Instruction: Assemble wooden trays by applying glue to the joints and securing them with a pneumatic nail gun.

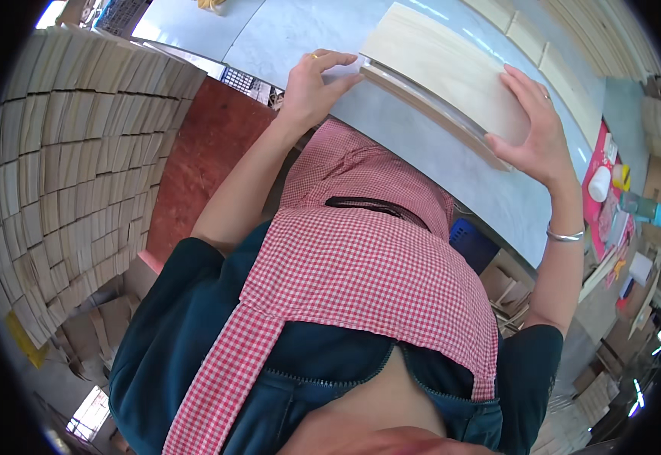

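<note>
A small stack of pale wooden boards (pixel 437 64) lies aslant on the table, with a gap showing between the upper board and the brownish lower one along the near edge. My left hand (pixel 311 89) is at the stack's left end, thumb and fingers apart, fingertips at or just touching the corner. At the right end, my right hand (pixel 531 125) grips the boards, its thumb on the near edge and its fingers over the top face. A ring is on each hand, and a bracelet circles my right wrist.
The bluish-grey table (pixel 421 144) carries more pale boards (pixel 524 34) along its far side. Tall stacks of wood strips (pixel 80 152) stand at the left. On the right are a white roll (pixel 599 183), yellow tape (pixel 621 177) and a bottle (pixel 642 208). A blue basket (pixel 473 244) sits below the table edge.
</note>
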Motion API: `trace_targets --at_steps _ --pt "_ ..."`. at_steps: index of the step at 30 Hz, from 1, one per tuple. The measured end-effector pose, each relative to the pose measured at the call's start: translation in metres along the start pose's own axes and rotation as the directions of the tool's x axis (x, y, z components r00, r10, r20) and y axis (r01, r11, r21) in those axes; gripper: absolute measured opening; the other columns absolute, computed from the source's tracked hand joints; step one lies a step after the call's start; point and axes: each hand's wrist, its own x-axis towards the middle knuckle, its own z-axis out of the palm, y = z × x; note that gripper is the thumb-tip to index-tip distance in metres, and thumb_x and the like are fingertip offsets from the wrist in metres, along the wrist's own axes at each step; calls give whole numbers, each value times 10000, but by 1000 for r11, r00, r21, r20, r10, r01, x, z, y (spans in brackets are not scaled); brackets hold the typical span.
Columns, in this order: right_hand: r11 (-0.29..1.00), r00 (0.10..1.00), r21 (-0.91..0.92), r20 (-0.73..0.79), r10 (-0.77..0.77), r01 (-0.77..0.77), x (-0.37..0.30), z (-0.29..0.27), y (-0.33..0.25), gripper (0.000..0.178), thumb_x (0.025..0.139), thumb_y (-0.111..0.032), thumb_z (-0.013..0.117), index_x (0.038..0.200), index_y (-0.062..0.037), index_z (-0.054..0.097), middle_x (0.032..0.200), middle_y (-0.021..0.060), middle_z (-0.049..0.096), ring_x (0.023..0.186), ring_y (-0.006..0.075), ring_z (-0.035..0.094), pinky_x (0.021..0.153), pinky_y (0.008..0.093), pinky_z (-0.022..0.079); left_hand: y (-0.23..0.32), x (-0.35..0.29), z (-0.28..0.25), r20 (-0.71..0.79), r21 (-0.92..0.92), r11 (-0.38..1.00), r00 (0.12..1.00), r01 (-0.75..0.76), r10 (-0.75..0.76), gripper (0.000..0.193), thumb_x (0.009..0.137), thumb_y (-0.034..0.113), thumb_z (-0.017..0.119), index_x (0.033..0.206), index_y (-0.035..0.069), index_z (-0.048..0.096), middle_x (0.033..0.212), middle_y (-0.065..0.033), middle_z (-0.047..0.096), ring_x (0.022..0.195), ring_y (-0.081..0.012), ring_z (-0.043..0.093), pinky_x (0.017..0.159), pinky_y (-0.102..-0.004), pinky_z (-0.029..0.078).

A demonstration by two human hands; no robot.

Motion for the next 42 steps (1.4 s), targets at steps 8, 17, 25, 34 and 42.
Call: trace_targets --at_steps 8,17,25,34,42 --pt "997 996 -74 85 -21 28 19 1 10 758 651 -207 796 1365 -37 609 1469 93 566 1298 299 534 1117 383 449 14 9 4 -12 51 997 998 -62 62 315 871 240 800 1126 60 763 1121 -88 688 996 -226 624 873 -334 554" --pt "993 994 -119 107 8 4 5 -18 9 803 634 -160 793 1404 -64 588 1485 77 557 1323 296 525 1185 396 379 10 10 3 10 64 993 995 -101 100 341 853 243 803 1126 44 762 1104 -99 696 1006 -231 595 865 -339 532" --pt "998 997 -59 65 41 -37 -1 -5 1 795 652 -181 789 1413 -82 583 1493 63 551 1340 284 520 1207 411 353 20 11 2 -33 72 987 989 -143 146 301 851 232 800 1084 42 777 1082 -100 714 956 -228 607 847 -340 533" --pt "991 998 -132 52 24 -17 -3 25 15 781 701 -193 793 1438 -100 554 1515 56 525 1344 281 516 1185 384 388 18 18 0 -35 192 944 959 -269 280 236 851 235 798 1007 59 807 1003 -68 739 914 -205 613 855 -348 488" --pt "991 998 -132 48 32 -25 -8 38 16 790 722 -206 798 1459 -118 529 1525 57 509 1342 272 518 1167 365 408 16 20 0 -19 334 870 920 -362 391 223 855 238 794 1001 71 814 979 -43 745 912 -185 612 876 -345 442"
